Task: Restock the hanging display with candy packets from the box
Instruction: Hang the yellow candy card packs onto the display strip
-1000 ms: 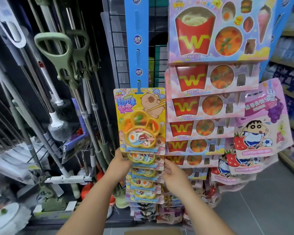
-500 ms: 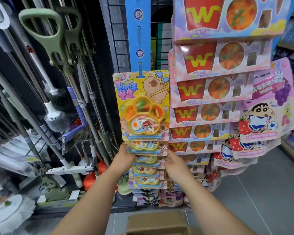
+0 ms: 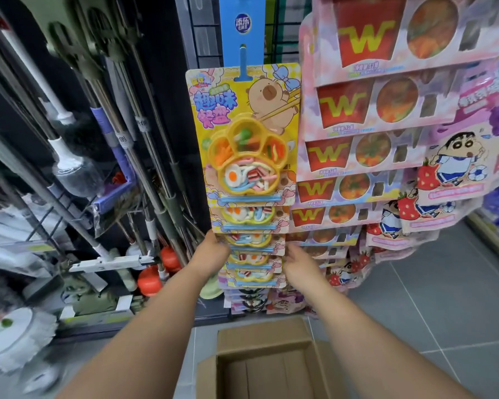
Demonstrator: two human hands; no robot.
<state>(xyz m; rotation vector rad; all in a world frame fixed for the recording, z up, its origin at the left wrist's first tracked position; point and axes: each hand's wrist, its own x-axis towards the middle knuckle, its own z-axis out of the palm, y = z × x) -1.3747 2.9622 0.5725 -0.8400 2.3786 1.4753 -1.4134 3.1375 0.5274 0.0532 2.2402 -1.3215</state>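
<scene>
Grips left edge of hanging candy packets (image 3: 244,156) with left hand (image 3: 212,254); holds right hand (image 3: 300,263), fingers loose, beside right edge, above open box (image 3: 260,338).

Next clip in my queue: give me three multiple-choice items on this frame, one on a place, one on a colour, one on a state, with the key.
1. Where does the cardboard box stand?
A) on the floor below the display
B) on a shelf at the right
C) on a trolley

2. What colour is the hanging strip that bears the yellow packets?
A) red
B) blue
C) green

3. How is the cardboard box?
A) taped shut
B) crushed flat
C) open at the top

Key:
1 A: it sits on the grey floor, beneath the packets.
2 B: the strip above the top packet is blue.
3 C: its flaps stand apart and the inside shows.
</scene>
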